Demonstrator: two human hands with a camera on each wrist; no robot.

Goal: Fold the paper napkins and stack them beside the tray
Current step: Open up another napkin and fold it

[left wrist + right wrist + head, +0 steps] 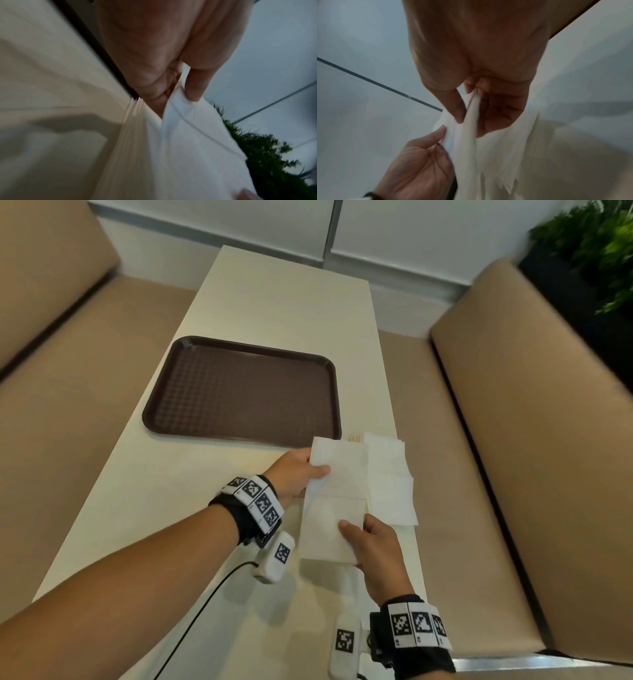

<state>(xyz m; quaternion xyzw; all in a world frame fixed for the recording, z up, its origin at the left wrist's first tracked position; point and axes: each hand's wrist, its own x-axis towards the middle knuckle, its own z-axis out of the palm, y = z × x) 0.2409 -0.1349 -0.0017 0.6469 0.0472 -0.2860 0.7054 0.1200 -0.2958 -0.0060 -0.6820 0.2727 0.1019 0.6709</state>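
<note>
While the left hand (294, 474) pinches the upper left edge of a white, rectangular paper napkin (334, 501) between thumb and fingers, the right hand (376, 556) pinches the same sheet at its lower right, thumb lying on top of the paper. The napkin hangs stretched between the two hands at the lower centre of the head view, lifted off the cream rectangular table (274, 309), with a faint crease running across its middle.

In the left wrist view the left hand (171, 60) shows its thumb pressing the paper against the curled fingers, and the napkin (188, 148) spreads down toward the lower right of the frame. In the right wrist view the right hand (479, 67) closes thumb and fingers on a bunched edge of the napkin (471, 135), and the left hand (423, 166) appears at the lower left, its fingertips on the sheet.

Just right of the held sheet, a loose pile of white paper napkins (390, 484) lies on the table, its edges uneven. The dark brown rectangular plastic tray (243, 392) sits at the centre left of the head view, its lower right corner near both the pile and the held napkin.

Tan upholstered benches (534, 419) flank the table, and a green leafy plant (596, 251) fills the upper right corner.
</note>
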